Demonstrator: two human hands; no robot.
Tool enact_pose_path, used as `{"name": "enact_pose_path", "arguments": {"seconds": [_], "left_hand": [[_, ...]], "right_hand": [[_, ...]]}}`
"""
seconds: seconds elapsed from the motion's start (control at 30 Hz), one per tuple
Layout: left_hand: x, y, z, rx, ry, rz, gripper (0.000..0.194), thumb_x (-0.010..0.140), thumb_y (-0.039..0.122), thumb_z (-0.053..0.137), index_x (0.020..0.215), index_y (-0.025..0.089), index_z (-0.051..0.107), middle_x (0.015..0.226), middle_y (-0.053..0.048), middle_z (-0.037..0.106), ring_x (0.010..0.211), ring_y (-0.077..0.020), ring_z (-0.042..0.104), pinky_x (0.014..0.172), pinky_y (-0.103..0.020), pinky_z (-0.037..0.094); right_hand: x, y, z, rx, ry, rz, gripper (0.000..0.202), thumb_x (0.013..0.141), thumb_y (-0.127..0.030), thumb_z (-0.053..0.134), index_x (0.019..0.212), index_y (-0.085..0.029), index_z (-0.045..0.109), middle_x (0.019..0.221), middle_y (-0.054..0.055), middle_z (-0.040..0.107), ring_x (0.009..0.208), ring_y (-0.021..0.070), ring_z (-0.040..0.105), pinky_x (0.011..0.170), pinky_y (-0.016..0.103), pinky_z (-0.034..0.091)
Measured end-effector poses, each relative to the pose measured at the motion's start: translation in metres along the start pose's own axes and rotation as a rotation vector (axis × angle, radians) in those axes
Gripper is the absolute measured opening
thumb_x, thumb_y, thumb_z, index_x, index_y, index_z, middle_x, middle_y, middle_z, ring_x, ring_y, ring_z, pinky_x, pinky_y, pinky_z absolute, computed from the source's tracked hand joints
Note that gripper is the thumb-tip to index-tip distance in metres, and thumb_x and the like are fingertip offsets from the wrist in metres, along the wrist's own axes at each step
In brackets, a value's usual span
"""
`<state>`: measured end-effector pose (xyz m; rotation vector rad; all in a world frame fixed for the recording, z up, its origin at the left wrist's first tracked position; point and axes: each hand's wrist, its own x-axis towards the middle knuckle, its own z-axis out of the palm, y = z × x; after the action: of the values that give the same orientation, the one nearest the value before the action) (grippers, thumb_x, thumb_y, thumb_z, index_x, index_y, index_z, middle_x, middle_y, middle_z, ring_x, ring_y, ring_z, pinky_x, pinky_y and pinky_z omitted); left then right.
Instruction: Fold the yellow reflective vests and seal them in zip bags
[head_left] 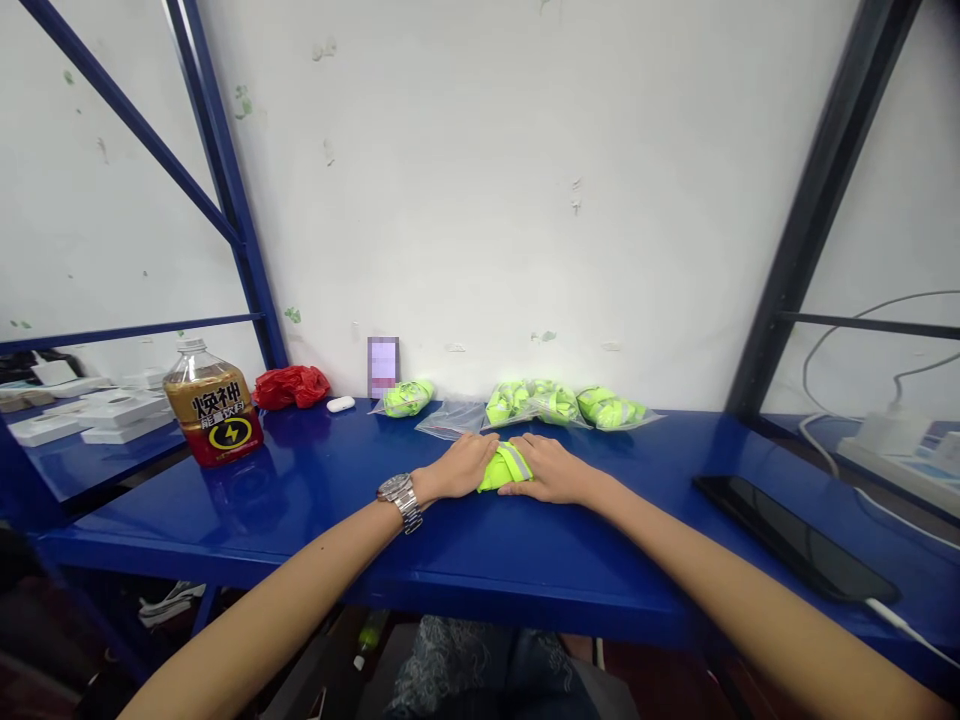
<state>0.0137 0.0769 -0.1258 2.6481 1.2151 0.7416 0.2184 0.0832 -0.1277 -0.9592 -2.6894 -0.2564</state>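
A folded neon-yellow cloth [505, 468] with a grey reflective strip lies on the blue table [525, 560] between my hands. My left hand [459, 467], with a metal watch at the wrist, grips its left side. Around the right side, my right hand [551, 470] has its fingers on top and its thumb in front. Just behind my hands lies a flat clear plastic bag [452, 418]. Clear bags with similar yellow cloth stand along the wall: one bundle [407, 398] on the left, others [532, 401] behind my hands, and one [611, 409] further right.
A large drink bottle [214, 405], a red plastic bag [291, 386] and a white case [340, 404] are at the left. A phone [383, 368] leans on the wall. Another phone [795, 535], cable attached, lies at the right. Metal posts [817, 190] rise on both sides.
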Motion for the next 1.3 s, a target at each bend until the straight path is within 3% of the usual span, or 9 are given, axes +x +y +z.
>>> {"name": "enact_pose_path", "arguments": {"seconds": [0.1, 0.27, 0.33, 0.53, 0.67, 0.8, 0.97, 1.13, 1.3], "left_hand": [[-0.008, 0.006, -0.003, -0.012, -0.062, -0.041, 0.052, 0.095, 0.055, 0.026, 0.125, 0.020, 0.051, 0.107, -0.011, 0.060, 0.102, -0.0266, 0.054, 0.091, -0.040, 0.039], [-0.012, 0.014, -0.011, 0.122, -0.181, -0.094, 0.096, 0.067, 0.081, 0.051, 0.138, 0.019, 0.037, 0.109, -0.015, 0.057, 0.101, -0.0356, 0.055, 0.084, -0.043, 0.041], [-0.013, 0.017, -0.015, 0.170, -0.203, -0.066, 0.102, 0.064, 0.082, 0.054, 0.140, 0.017, 0.034, 0.108, -0.016, 0.058, 0.101, -0.0368, 0.055, 0.083, -0.042, 0.041], [-0.014, 0.024, -0.027, 0.227, -0.270, -0.017, 0.094, 0.067, 0.076, 0.057, 0.137, 0.016, 0.038, 0.097, -0.014, 0.061, 0.089, -0.0334, 0.059, 0.072, -0.034, 0.042], [-0.011, 0.024, -0.031, 0.158, -0.229, -0.026, 0.084, 0.064, 0.065, 0.068, 0.131, 0.020, 0.045, 0.084, -0.009, 0.061, 0.076, -0.0295, 0.060, 0.063, -0.030, 0.039], [-0.012, 0.025, -0.030, -0.033, -0.155, -0.035, 0.076, 0.059, 0.050, 0.076, 0.124, 0.021, 0.050, 0.081, -0.005, 0.063, 0.070, -0.0265, 0.059, 0.058, -0.028, 0.038], [-0.015, 0.026, -0.030, -0.332, -0.036, -0.107, 0.075, 0.049, 0.034, 0.082, 0.117, 0.021, 0.052, 0.087, -0.003, 0.062, 0.077, -0.0239, 0.058, 0.061, -0.029, 0.042], [-0.009, 0.037, -0.035, -0.890, 0.044, -0.149, 0.071, 0.043, 0.015, 0.082, 0.107, 0.019, 0.051, 0.087, 0.000, 0.058, 0.074, -0.0171, 0.055, 0.057, -0.025, 0.044], [0.002, 0.055, -0.035, -1.316, 0.225, -0.117, 0.058, 0.042, 0.007, 0.079, 0.094, 0.015, 0.055, 0.080, -0.001, 0.062, 0.071, -0.0175, 0.059, 0.059, -0.026, 0.047]], "right_hand": [[0.002, 0.003, 0.003, -0.007, -0.018, -0.017, 0.059, 0.087, -0.064, 0.044, 0.111, -0.011, 0.054, 0.104, 0.016, 0.060, 0.092, 0.0284, 0.058, 0.075, 0.037, 0.043], [-0.002, 0.003, 0.004, -0.007, -0.025, -0.010, 0.051, 0.089, -0.056, 0.047, 0.109, -0.010, 0.055, 0.101, 0.015, 0.061, 0.088, 0.0272, 0.058, 0.072, 0.037, 0.043], [-0.004, 0.002, 0.005, 0.008, -0.001, -0.024, 0.056, 0.087, -0.061, 0.047, 0.109, -0.010, 0.054, 0.101, 0.015, 0.060, 0.091, 0.0283, 0.057, 0.074, 0.037, 0.043], [-0.007, -0.002, 0.006, 0.059, 0.047, -0.014, 0.060, 0.082, -0.066, 0.050, 0.108, -0.012, 0.053, 0.098, 0.013, 0.059, 0.086, 0.0263, 0.057, 0.071, 0.037, 0.045], [-0.010, -0.003, 0.004, 0.091, 0.108, -0.008, 0.060, 0.081, -0.065, 0.052, 0.109, -0.012, 0.051, 0.097, 0.013, 0.059, 0.084, 0.0269, 0.057, 0.070, 0.038, 0.047], [-0.012, -0.005, 0.002, 0.114, 0.177, -0.028, 0.056, 0.081, -0.062, 0.055, 0.110, -0.013, 0.050, 0.095, 0.013, 0.058, 0.083, 0.0267, 0.057, 0.069, 0.038, 0.048], [-0.010, -0.007, 0.001, 0.195, 0.294, -0.055, 0.060, 0.079, -0.059, 0.060, 0.114, -0.012, 0.049, 0.095, 0.013, 0.058, 0.081, 0.0260, 0.059, 0.068, 0.038, 0.050], [-0.003, -0.011, -0.006, 0.388, 0.570, -0.031, 0.065, 0.073, -0.055, 0.067, 0.121, -0.015, 0.048, 0.103, 0.013, 0.062, 0.092, 0.0269, 0.062, 0.077, 0.040, 0.051], [0.007, -0.025, -0.018, 0.563, 0.784, 0.142, 0.066, 0.063, -0.055, 0.075, 0.111, -0.014, 0.057, 0.098, 0.012, 0.067, 0.087, 0.0274, 0.064, 0.077, 0.040, 0.052]]}}
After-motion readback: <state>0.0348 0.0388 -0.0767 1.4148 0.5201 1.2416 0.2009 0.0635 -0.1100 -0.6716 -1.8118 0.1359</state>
